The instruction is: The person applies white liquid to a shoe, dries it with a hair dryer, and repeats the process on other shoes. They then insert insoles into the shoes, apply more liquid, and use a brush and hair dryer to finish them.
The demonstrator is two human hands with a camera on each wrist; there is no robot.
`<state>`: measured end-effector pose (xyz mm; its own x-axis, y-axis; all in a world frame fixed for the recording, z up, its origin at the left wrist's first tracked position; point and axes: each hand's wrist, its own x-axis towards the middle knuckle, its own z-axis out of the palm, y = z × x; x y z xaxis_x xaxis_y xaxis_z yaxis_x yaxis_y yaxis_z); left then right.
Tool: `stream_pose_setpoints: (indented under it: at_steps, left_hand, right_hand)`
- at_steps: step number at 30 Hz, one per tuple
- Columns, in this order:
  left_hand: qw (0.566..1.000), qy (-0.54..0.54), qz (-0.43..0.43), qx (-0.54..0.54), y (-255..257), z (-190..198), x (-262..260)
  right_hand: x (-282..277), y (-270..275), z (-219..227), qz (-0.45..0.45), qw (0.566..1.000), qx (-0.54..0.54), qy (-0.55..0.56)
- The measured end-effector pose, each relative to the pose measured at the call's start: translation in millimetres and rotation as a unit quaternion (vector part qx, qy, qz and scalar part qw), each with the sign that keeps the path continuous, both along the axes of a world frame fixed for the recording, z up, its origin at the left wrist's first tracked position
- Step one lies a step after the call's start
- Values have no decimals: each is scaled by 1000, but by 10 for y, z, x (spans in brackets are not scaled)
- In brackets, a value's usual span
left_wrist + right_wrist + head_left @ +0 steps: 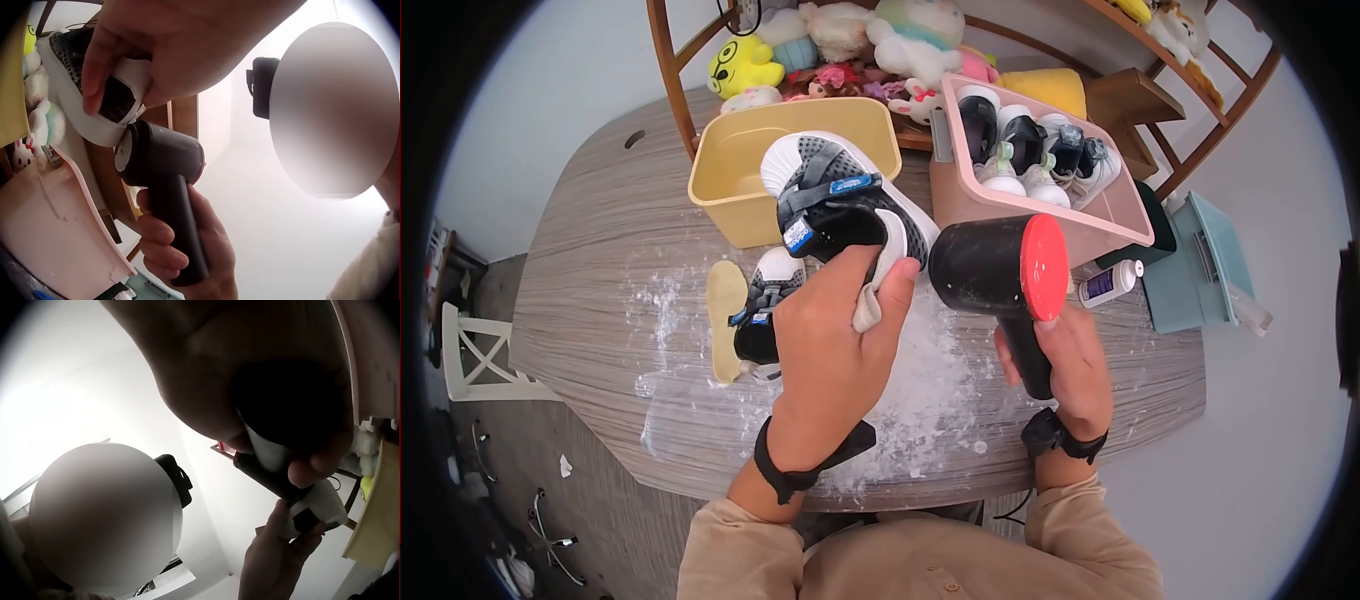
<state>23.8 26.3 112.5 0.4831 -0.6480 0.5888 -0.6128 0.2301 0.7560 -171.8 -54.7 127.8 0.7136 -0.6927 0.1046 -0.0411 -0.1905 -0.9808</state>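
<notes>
My left hand grips a grey-black sneaker by its heel, the thumb and fingers pinching the white heel collar. The shoe has blue-tagged straps and a white sole, and is held up over the table. My right hand is wrapped round the handle of a black gun-shaped handheld device with a red rear end. In the left wrist view the device's round front is right at the sneaker's heel. On the table lie a matching sneaker, partly hidden by my left hand, and a pale insole.
White powder is scattered over the wooden table. Behind stand a yellow bin and a pink bin holding several shoes. A white bottle lies at right near a teal box. A shelf with plush toys backs the table.
</notes>
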Motion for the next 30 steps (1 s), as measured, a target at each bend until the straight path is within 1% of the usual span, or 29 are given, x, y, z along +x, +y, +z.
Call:
stream_pose_setpoints:
  at_steps: [1, 4, 7, 10, 13, 16, 19, 23, 26, 29, 30]
  left_hand:
    - [1000, -7, -7, 6, 5, -5, -1]
    - [999, -27, -32, 14, 32, -21, -24]
    - [997, -52, -62, -11, 20, -31, -65]
    - [996, -57, -66, -20, 5, -29, -80]
    - [996, -49, -69, -6, 2, -23, -41]
    - [997, 22, -66, 40, 16, -49, -15]
    - [990, 94, -91, 50, 29, 18, 2]
    - [977, 178, -113, 37, 14, 35, 18]
    - [969, 210, -118, 58, 38, 60, 38]
    - [967, 219, -120, 55, 38, 66, 68]
    - [972, 201, -108, 51, 40, 57, 71]
  right_hand:
    - [3, 0, -12, -2, 1000, -10, -2]
    - [48, 14, 9, -67, 997, 16, -16]
    - [5, -18, 2, -70, 997, 29, -23]
    - [-2, -26, 20, -73, 997, 28, -23]
    - [-12, -54, -7, -67, 997, 29, -23]
    - [1, -84, -28, -31, 997, 42, -55]
    - [28, -54, -25, -43, 995, 53, -68]
    - [21, -46, -39, -34, 997, 22, -68]
    - [20, -34, -35, -29, 998, -16, -55]
    - [2, -11, -21, -25, 998, -44, -41]
    - [-26, -15, -14, -19, 998, -54, -28]
